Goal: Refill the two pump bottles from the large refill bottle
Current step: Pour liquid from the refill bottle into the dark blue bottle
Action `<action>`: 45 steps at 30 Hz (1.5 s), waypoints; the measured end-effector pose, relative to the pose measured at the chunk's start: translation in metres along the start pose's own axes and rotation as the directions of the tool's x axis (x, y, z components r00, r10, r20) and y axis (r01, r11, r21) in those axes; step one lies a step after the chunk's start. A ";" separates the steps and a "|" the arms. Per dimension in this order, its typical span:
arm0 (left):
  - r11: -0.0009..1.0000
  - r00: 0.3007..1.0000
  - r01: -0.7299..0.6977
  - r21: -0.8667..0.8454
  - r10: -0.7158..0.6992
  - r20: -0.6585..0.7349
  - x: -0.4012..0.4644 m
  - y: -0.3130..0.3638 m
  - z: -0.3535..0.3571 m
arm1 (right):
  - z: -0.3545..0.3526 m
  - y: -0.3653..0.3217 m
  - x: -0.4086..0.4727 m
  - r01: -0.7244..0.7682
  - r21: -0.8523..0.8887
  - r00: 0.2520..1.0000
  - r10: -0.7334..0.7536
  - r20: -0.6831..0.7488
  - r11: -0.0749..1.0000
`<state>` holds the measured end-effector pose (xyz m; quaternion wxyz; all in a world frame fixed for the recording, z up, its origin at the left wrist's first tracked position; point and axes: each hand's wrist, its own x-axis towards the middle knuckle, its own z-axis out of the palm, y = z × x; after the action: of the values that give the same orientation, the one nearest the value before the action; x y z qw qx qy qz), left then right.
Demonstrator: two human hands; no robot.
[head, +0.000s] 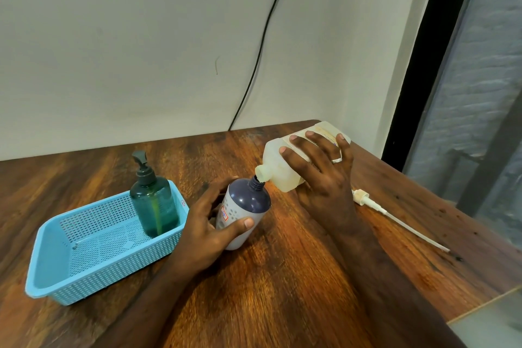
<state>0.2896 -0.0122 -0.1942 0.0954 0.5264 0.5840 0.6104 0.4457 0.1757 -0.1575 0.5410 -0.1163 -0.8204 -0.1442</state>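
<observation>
Left hand [209, 223] wraps the uncapped navy pump bottle [245, 207] on the worktop [282, 277]. Right hand [322, 175] grips the tilted refill bottle [282, 164], spouts seemingly touching.

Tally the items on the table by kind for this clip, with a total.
Pump bottles: 2, green bottle in the basket, purple-topped bottle in the left hand
Refill bottles: 1, refill bottle in the right hand
Loose pumps: 1, pump
Baskets: 1, basket
Total: 5
</observation>
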 end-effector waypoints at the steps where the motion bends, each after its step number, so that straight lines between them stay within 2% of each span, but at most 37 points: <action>1: 1.000 1.000 0.000 0.000 0.000 0.001 0.000 0.000 0.000 | 0.000 0.000 0.000 0.000 0.000 1.000 0.000 -0.002 1.000; 45: 0.999 0.999 0.031 -0.024 -0.030 0.011 0.000 0.003 -0.003 | 0.002 -0.004 0.002 -0.010 -0.025 1.000 0.010 -0.011 1.000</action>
<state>0.2889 -0.0151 -0.1908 0.1141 0.5196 0.5841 0.6130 0.4415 0.1725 -0.1573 0.5448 -0.1265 -0.8148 -0.1525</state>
